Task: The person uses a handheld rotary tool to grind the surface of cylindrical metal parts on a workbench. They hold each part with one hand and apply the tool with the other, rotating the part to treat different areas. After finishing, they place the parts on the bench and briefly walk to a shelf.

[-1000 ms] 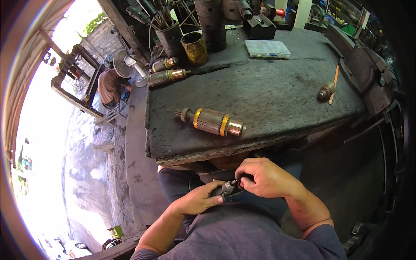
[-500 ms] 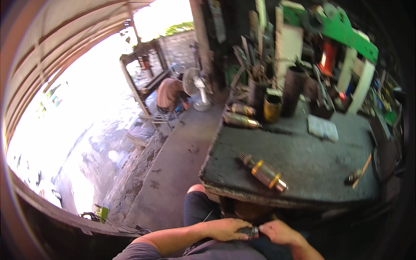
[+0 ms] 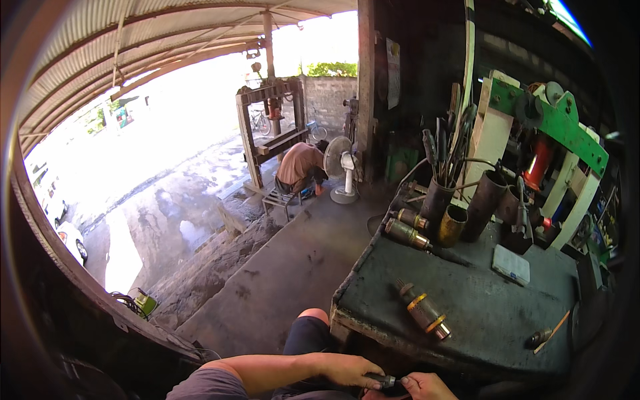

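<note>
Low over my lap, my left hand [image 3: 350,371] is closed around a small dark grey metallic piece [image 3: 383,380], whose end sticks out past the fingertips. My right hand [image 3: 427,387] is beside that end, its thumb and fingers pinched together; what they hold, if anything, is too small to make out. Nearest on the bench [image 3: 380,293] lies a motor armature [image 3: 425,312] with yellow bands, a bare shaft end towards me. Two more cylindrical armatures, one of them larger [image 3: 407,233], rest by the bench's left edge.
Tool-filled metal cylinders [image 3: 437,203] and a green-and-white press frame [image 3: 547,117] stand at the back of the bench. A pale flat box [image 3: 511,265] and a thin stick [image 3: 553,333] lie to the right. Beyond, a person [image 3: 300,163] sits by a standing fan [image 3: 347,175].
The view has tilted up and turned left, so the bench and my hands sit lower in the picture. My hands stay close together around the small piece.
</note>
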The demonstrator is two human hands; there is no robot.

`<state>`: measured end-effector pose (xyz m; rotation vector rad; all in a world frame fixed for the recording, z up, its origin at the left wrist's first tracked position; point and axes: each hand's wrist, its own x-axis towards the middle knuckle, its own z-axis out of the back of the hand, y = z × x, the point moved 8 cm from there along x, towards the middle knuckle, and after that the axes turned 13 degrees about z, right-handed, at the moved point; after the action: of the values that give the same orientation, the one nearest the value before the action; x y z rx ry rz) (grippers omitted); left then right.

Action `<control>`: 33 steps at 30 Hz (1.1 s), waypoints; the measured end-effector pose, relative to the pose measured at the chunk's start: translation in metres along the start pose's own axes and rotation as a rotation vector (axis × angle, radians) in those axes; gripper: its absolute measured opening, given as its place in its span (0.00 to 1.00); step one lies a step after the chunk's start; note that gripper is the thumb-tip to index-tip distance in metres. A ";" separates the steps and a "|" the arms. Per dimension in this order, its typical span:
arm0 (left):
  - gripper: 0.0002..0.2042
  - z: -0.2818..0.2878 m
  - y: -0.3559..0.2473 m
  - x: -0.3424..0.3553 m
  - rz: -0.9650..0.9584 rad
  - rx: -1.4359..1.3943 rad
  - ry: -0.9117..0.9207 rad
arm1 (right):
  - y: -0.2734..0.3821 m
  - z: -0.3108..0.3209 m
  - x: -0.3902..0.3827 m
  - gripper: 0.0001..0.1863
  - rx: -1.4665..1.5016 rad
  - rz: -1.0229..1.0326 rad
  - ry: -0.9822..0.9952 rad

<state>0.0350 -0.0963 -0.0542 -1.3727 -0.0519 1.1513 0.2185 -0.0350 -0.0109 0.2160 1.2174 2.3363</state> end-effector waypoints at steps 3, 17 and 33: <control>0.30 -0.001 0.000 -0.004 0.002 0.014 -0.011 | -0.003 -0.002 -0.001 0.11 0.040 0.005 -0.062; 0.29 0.009 -0.010 -0.001 -0.088 -0.095 -0.156 | -0.009 0.024 -0.025 0.11 0.489 -0.031 -0.477; 0.30 0.007 -0.007 0.001 -0.049 -0.076 -0.144 | 0.003 0.022 -0.028 0.07 0.240 0.167 -0.489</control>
<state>0.0350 -0.0885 -0.0477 -1.3455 -0.2340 1.2159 0.2491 -0.0340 0.0074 0.9415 1.2531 2.0827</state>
